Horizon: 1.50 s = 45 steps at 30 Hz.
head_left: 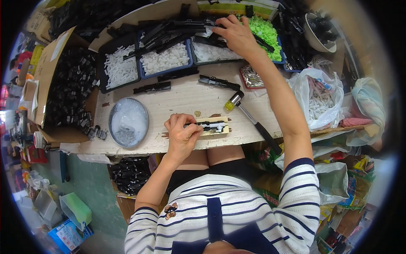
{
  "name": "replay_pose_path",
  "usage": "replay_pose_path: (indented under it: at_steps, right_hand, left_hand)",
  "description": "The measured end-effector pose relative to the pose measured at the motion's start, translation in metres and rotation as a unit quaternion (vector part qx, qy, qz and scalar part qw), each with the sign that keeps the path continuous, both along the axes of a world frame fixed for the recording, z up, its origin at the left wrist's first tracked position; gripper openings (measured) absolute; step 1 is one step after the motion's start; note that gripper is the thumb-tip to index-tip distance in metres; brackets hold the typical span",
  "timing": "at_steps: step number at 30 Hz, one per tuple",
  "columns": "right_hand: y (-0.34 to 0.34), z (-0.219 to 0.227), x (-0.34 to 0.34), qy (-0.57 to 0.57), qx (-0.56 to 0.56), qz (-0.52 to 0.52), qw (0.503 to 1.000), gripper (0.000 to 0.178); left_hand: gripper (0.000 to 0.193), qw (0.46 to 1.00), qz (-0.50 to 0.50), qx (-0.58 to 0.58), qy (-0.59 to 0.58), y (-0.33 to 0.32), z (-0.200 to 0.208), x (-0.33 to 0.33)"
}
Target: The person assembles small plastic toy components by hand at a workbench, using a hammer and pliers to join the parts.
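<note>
My left hand (182, 132) pinches the left end of a slim black plastic part (206, 125), which lies in a cream block (226, 130) at the table's front edge. A white piece (218, 125) sits along that black part. Far forward, my right hand (237, 36) reaches over the trays with its fingers spread. It is nearest to long black plastic strips (213, 41) lying across a tray of small white pieces (215, 53). Whether its fingertips touch a strip I cannot tell. Bright green pieces (264, 31) fill the tray beside it.
A hammer (253, 120) with a yellow tip lies right of the block. A round metal dish (143, 111) with white stuff stands at left. Beyond it is a carton (50, 84) of black parts. A plastic bag (315, 99) and a red box (252, 77) of metal pins stand at right.
</note>
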State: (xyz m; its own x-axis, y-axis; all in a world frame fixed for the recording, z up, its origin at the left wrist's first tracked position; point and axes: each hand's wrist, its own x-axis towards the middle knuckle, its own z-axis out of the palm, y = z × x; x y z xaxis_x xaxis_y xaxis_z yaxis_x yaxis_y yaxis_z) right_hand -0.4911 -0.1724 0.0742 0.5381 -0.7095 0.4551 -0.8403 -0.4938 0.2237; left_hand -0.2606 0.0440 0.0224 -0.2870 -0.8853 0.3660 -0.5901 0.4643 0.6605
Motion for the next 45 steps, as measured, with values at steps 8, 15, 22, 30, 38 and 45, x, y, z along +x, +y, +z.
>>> replay_pose_path:
  at_steps: [8,15,22,30,38,45]
  right_hand:
    - [0.081,0.035,0.021,-0.355,0.147,0.155,0.91,0.032]
    - [0.186,-0.004,0.054,-0.276,0.381,0.106,0.876,0.036]
    - [0.206,-0.02,0.088,-0.154,0.221,0.096,0.958,0.035]
    - [0.206,-0.033,0.101,-0.143,0.231,0.098,0.957,0.033]
    - [0.207,-0.027,0.086,-0.177,0.213,0.106,0.955,0.036]
    - [0.212,-0.044,-0.004,-0.176,0.146,-0.124,0.966,0.035]
  left_hand:
    - [0.014,0.99,0.04,-0.005,0.132,0.002,0.0,0.014]
    - [0.018,0.973,0.092,0.058,0.203,0.021,0.001,0.042]
    - [0.027,0.979,0.102,0.037,0.172,0.026,-0.004,0.046]
    - [0.037,0.985,0.084,0.06,0.139,0.019,0.002,0.043]
    - [0.042,0.997,0.016,0.053,0.062,0.003,0.001,0.043]
    - [0.041,0.998,-0.039,0.013,-0.054,-0.002,0.014,0.042]
